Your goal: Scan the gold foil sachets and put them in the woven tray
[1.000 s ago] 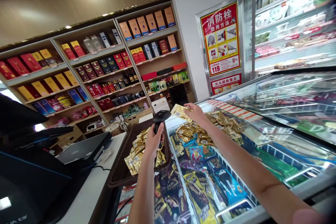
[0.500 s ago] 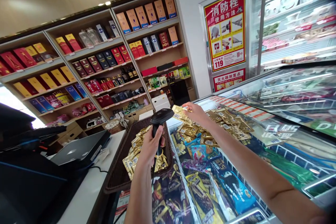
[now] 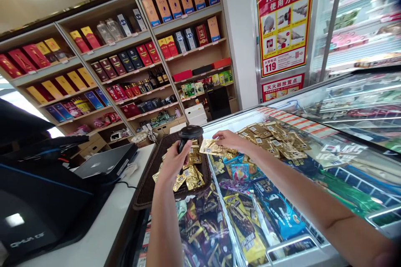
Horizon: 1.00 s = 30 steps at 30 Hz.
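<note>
Head view: the gold packet (image 3: 210, 147) is pinched at its right end between the thumb and fingers of the right hand (image 3: 230, 138). It lies nearly flat in the air, just beside and a little below the head of the black scanner (image 3: 190, 132), above the far end of the brown woven tray (image 3: 147, 183). The left hand (image 3: 172, 164) is closed around the handle of the scanner, and the head leans toward the packet.

To do this step well, I think the packet should stay stretched and steady, with the fingers only on its edge, so that no print is covered (which face carries the code I cannot tell). The foil is shiny, so a small tilt away from the ceiling light probably helps the reading. The scanner should stay near but apart from the packet, with a quiet wrist.

More gold packets (image 3: 191, 175) lie loose in the tray, under the left hand. A second heap of gold packets (image 3: 275, 137) rests on the glass lid of the freezer (image 3: 328, 167), just past the right wrist. Under the glass there are coloured ice-cream wrappers. On the left, the white surface (image 3: 103, 225) carries a laptop (image 3: 106, 162) and a black till screen (image 3: 37, 200). Behind stand the wooden shelves (image 3: 125, 71) with boxes, and a red poster (image 3: 283, 21) hangs on the wall.
</note>
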Tool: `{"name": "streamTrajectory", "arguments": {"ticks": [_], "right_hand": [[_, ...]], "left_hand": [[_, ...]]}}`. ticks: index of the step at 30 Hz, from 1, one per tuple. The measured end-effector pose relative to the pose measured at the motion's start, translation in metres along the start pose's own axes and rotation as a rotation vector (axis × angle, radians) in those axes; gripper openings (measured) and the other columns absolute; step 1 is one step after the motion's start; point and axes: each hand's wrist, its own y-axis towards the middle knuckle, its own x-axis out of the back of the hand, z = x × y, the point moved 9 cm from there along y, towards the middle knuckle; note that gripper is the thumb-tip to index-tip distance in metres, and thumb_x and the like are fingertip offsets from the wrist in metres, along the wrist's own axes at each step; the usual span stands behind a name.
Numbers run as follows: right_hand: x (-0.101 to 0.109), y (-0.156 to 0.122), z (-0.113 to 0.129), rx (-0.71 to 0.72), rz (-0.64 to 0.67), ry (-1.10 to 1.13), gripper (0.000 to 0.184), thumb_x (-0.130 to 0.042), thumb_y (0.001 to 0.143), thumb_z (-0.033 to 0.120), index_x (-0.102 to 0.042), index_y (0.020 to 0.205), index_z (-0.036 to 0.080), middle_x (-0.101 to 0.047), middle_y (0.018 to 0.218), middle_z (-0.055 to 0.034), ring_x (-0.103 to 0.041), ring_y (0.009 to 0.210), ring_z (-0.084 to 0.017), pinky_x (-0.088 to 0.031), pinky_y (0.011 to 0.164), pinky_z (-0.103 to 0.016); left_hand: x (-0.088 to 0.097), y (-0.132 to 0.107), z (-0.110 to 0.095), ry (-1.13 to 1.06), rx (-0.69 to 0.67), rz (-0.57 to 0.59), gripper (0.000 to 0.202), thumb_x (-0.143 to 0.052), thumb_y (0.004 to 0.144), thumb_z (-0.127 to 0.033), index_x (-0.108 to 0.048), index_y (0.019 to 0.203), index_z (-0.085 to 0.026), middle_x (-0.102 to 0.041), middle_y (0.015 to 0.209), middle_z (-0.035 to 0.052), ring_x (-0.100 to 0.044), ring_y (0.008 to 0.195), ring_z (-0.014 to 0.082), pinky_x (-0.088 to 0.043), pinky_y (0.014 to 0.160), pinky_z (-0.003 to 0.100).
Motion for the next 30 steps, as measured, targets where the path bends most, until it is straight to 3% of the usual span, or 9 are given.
{"name": "streamTrajectory", "arguments": {"ticks": [3, 6, 9, 12, 16, 20, 23, 27, 30], "right_hand": [[-0.038, -0.001, 0.003, 0.079, 0.147, 0.232, 0.038, -0.062, 0.089, 0.034, -0.063, 0.125, 0.021, -0.070, 0.117, -0.0098, -0.068, 0.097, -0.020, -0.055, 0.077, -0.028], [-0.048, 0.000, 0.013, 0.255, 0.133, 0.198, 0.053, -0.059, 0.091, 0.039, -0.049, 0.142, 0.027, -0.054, 0.143, -0.0100, -0.060, 0.120, -0.022, -0.050, 0.097, -0.035], [-0.025, 0.006, 0.008, 0.279, -0.047, -0.160, 0.046, -0.053, 0.095, 0.029, -0.051, 0.140, 0.024, -0.050, 0.146, -0.0123, -0.052, 0.130, -0.026, -0.042, 0.108, -0.042], [0.009, 0.012, -0.014, 0.136, -0.197, -0.554, 0.036, -0.054, 0.093, 0.022, -0.061, 0.127, 0.014, -0.057, 0.134, -0.0217, -0.055, 0.125, -0.035, -0.043, 0.104, -0.050], [0.024, 0.019, -0.058, -0.111, -0.115, -0.844, 0.030, -0.058, 0.090, 0.029, -0.067, 0.113, 0.010, -0.067, 0.115, -0.0245, -0.063, 0.112, -0.038, -0.050, 0.091, -0.050], [0.010, 0.022, -0.081, -0.164, -0.014, -0.946, 0.037, -0.075, 0.077, 0.034, -0.068, 0.107, 0.016, -0.069, 0.112, -0.0186, -0.064, 0.110, -0.035, -0.051, 0.088, -0.046], [0.007, 0.022, -0.080, -0.150, -0.039, -0.976, 0.046, -0.080, 0.070, 0.032, -0.066, 0.110, 0.016, -0.063, 0.123, -0.0214, -0.062, 0.113, -0.036, -0.052, 0.086, -0.044], [0.015, 0.018, -0.064, -0.113, -0.078, -0.876, 0.037, -0.071, 0.077, 0.016, -0.063, 0.113, 0.012, -0.065, 0.116, -0.0228, -0.065, 0.107, -0.034, -0.051, 0.082, -0.040], [0.023, 0.014, -0.049, -0.107, -0.061, -0.656, 0.022, -0.062, 0.086, 0.019, -0.065, 0.107, 0.014, -0.071, 0.097, -0.0173, -0.068, 0.091, -0.029, -0.049, 0.076, -0.035]], "left_hand": [[0.020, 0.002, 0.005, -0.016, 0.007, -0.084, 0.048, -0.067, 0.074, -0.065, -0.051, 0.077, -0.020, -0.047, 0.058, -0.0041, -0.044, 0.048, 0.0090, -0.033, 0.044, 0.020], [0.026, 0.003, 0.005, -0.043, -0.006, -0.109, 0.050, -0.067, 0.073, -0.066, -0.051, 0.076, -0.020, -0.047, 0.060, -0.0041, -0.044, 0.049, 0.0085, -0.034, 0.044, 0.020], [0.023, 0.003, 0.002, -0.060, -0.013, -0.102, 0.050, -0.067, 0.072, -0.067, -0.051, 0.074, -0.020, -0.048, 0.063, -0.0035, -0.045, 0.048, 0.0079, -0.033, 0.043, 0.020], [0.017, 0.005, 0.003, -0.069, -0.009, -0.090, 0.049, -0.068, 0.072, -0.066, -0.052, 0.074, -0.020, -0.050, 0.065, -0.0028, -0.047, 0.050, 0.0085, -0.035, 0.044, 0.020], [0.007, 0.008, 0.012, -0.078, 0.020, -0.058, 0.048, -0.068, 0.073, -0.065, -0.052, 0.077, -0.020, -0.047, 0.061, -0.0040, -0.046, 0.050, 0.0090, -0.034, 0.044, 0.020], [-0.003, 0.010, 0.016, -0.100, 0.018, -0.038, 0.048, -0.067, 0.074, -0.065, -0.052, 0.081, -0.020, -0.047, 0.065, -0.0038, -0.047, 0.052, 0.0087, -0.035, 0.045, 0.020], [-0.012, 0.009, 0.018, -0.088, 0.030, -0.011, 0.048, -0.067, 0.075, -0.065, -0.051, 0.080, -0.020, -0.047, 0.063, -0.0042, -0.046, 0.050, 0.0086, -0.035, 0.045, 0.020], [-0.019, 0.008, 0.016, -0.090, 0.033, 0.005, 0.048, -0.068, 0.073, -0.064, -0.053, 0.080, -0.019, -0.047, 0.060, -0.0045, -0.045, 0.049, 0.0079, -0.034, 0.045, 0.019], [-0.016, 0.007, 0.011, -0.119, 0.022, 0.005, 0.049, -0.070, 0.072, -0.065, -0.054, 0.079, -0.019, -0.048, 0.060, -0.0039, -0.045, 0.048, 0.0074, -0.033, 0.044, 0.019]]}}
